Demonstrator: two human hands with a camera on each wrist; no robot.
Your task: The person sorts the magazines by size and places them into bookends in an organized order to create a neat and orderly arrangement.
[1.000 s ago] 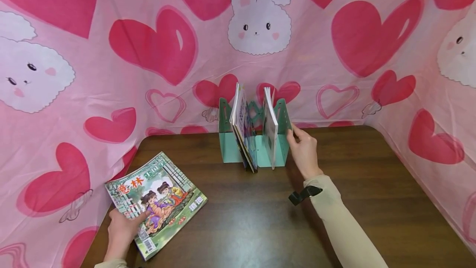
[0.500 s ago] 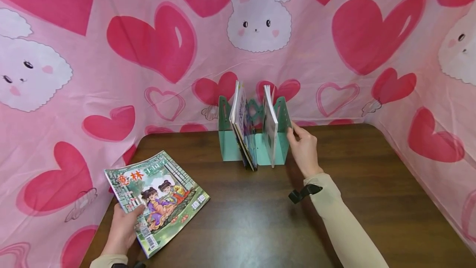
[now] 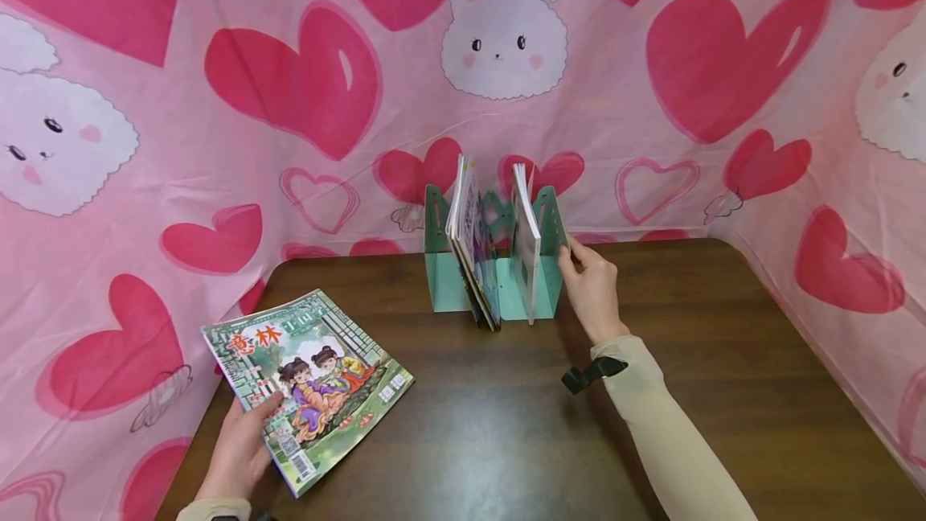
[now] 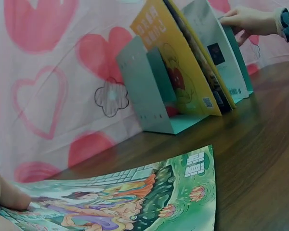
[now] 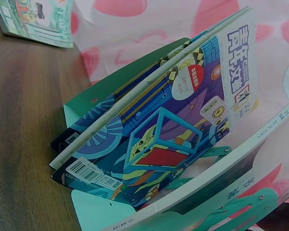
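My left hand (image 3: pixel 240 447) holds a green illustrated magazine (image 3: pixel 318 392) by its left edge, thumb on the cover and fingers hidden beneath. The magazine is tilted over the left side of the table. At the back stands a mint-green expandable book stand (image 3: pixel 448 289). My right hand (image 3: pixel 592 289) pinches the stand's right end panel between thumb and fingers. Several magazines (image 3: pixel 473 252) lean upright in the stand's left half, the purple-blue cover (image 5: pixel 159 139) facing right. A thinner white magazine (image 3: pixel 526 256) stands near the right panel, with a gap between it and the others.
A dark brown wooden table (image 3: pixel 477 424) lies under everything. Pink cloth (image 3: pixel 506 123) printed with hearts and rabbits hangs behind the table and along both sides, close behind the stand. A black band (image 3: pixel 595 375) sits on the right wrist.
My left hand has shifted its grip at the magazine's edge and raised it slightly, moving it a little to the right. The right hand has stayed at the stand's right panel.
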